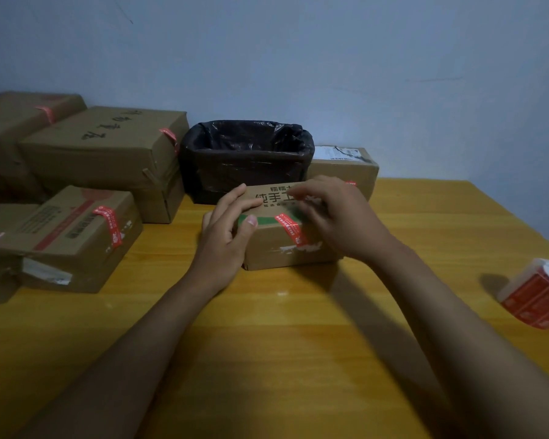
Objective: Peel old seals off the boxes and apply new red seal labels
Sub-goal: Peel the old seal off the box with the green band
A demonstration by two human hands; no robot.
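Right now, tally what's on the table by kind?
Brown cardboard boxes: 6, including the small one both hands are on
Black-bag-lined bin: 1
Roll of red seal labels: 1
Total: 8

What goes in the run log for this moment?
left hand steadies small brown cardboard box | right hand over red seal label | grip unclear
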